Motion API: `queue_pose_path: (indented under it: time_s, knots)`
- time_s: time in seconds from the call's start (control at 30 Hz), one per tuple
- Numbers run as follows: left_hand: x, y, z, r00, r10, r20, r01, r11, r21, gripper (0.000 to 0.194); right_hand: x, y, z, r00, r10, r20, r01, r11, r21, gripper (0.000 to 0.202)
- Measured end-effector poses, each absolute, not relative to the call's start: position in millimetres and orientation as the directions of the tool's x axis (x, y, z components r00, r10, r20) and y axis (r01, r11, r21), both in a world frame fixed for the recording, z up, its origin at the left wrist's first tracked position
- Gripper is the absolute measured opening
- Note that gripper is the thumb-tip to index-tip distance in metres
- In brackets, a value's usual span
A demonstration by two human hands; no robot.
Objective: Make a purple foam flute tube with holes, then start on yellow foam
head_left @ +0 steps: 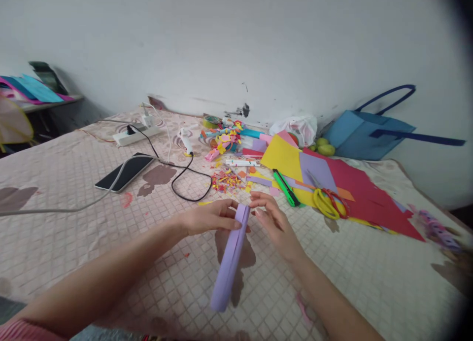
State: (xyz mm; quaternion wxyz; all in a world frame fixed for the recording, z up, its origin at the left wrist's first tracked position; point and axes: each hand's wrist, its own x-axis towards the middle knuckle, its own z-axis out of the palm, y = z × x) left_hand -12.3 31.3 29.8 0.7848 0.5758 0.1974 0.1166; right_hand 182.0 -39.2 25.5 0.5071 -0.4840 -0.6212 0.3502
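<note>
Left hand (210, 217) grips purple roll (228, 269) near its top — right hand (276, 226) loosely open alongside.

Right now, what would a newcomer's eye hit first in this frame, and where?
Probably the long, narrow lilac paper piece at front centre, held in the left hand with the right hand at its far end. Next, the large bright red paper sheet spread out on the right, and the bright green box cutter lying to its left. Behind them, the blue tote bag by the wall.
</note>
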Motion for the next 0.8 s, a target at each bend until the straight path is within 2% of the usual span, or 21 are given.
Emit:
queue_pose_path:
  time_s: [0.13,0.4,0.63,0.8]
  knots:
    - [-13.5,31.4,28.0,0.923,0.33,-0.196,0.118,0.24,0.963,0.038,182.4,-36.6,23.9,-0.047,0.979,0.199,0.209,0.205,-0.956,0.029]
    - [-11.3,27.3,32.2,0.915,0.309,-0.259,0.193,0.226,0.955,0.039,175.9,-36.3,21.4,-0.156,0.986,0.057,0.032,0.063,-0.998,0.028]
    - [-10.9,26.7,31.6,0.903,0.335,-0.27,0.217,0.186,0.958,0.036,174.4,-37.6,26.5,-0.145,0.989,-0.024,0.096,-0.01,-0.995,0.023]
    - [-10.0,27.9,29.1,0.903,0.337,-0.267,0.223,0.163,0.961,0.029,171.5,-38.0,26.8,-0.134,0.991,-0.023,0.089,-0.012,-0.996,0.026]
